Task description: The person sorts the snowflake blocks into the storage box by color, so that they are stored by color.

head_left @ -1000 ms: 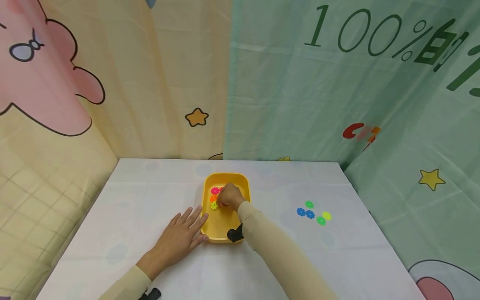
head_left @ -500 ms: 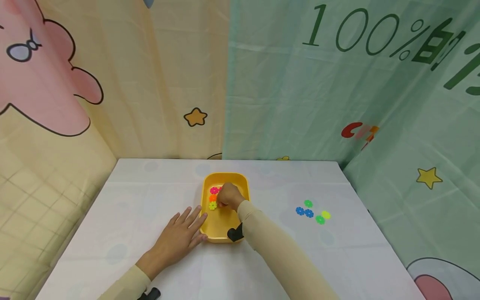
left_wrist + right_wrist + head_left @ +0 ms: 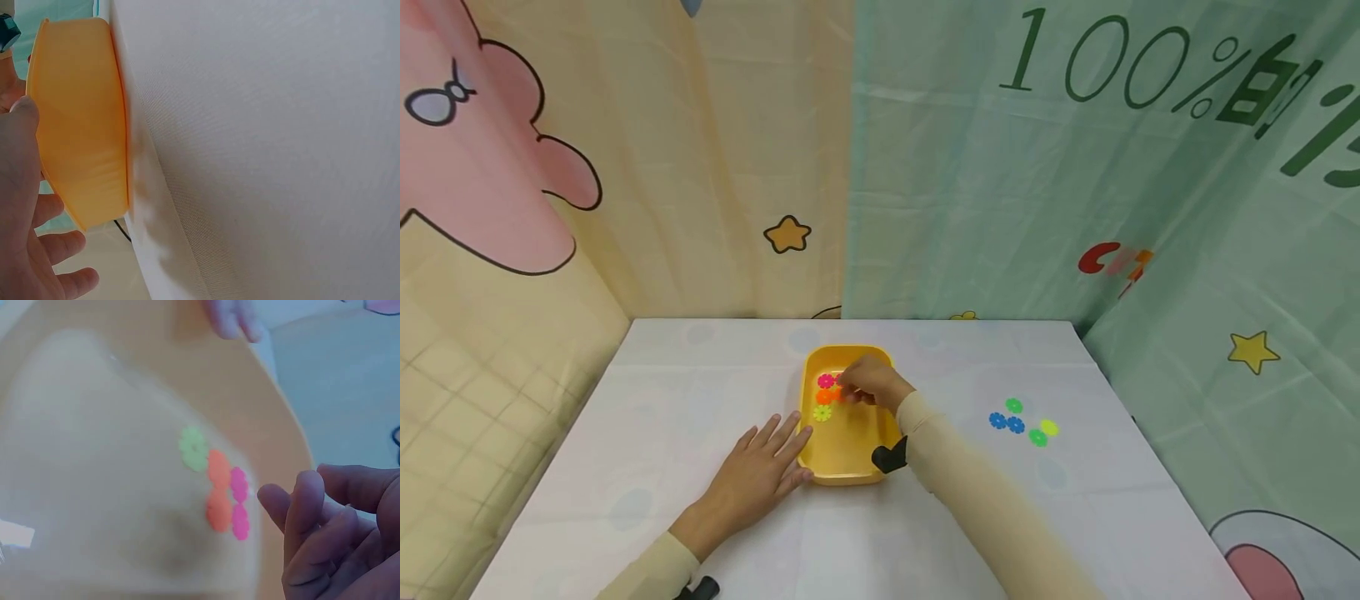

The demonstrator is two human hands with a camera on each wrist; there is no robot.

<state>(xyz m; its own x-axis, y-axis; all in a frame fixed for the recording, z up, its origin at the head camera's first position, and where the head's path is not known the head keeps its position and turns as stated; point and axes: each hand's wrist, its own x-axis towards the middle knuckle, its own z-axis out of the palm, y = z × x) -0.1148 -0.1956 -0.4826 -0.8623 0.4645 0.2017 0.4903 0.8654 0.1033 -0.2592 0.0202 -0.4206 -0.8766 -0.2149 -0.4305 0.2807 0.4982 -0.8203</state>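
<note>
A yellow tray (image 3: 850, 454) holds flower-shaped pieces at its left: two pink (image 3: 239, 484), two orange (image 3: 219, 509) and one yellow-green (image 3: 822, 413). The two colour pairs lie side by side, the yellow-green piece beside an orange one. Just above these pieces hovers my right hand (image 3: 876, 383), its fingers loosely bent; in the right wrist view nothing shows between the right hand's (image 3: 337, 537) fingertips. My left hand (image 3: 752, 479) lies with fingers spread at the tray's left edge, and its thumb touches the tray wall (image 3: 81, 125) in the left wrist view.
Right of the tray, on the white table (image 3: 940, 517), lie two blue pieces (image 3: 1007, 422), two green ones (image 3: 1038, 437) and a yellow one (image 3: 1049, 427). Printed curtains (image 3: 955, 208) stand behind the table and at both sides.
My right hand has risen from the tray floor and shifted slightly right, its fingers less tightly bent. A second orange piece now shows beside the first. My left hand stays in place.
</note>
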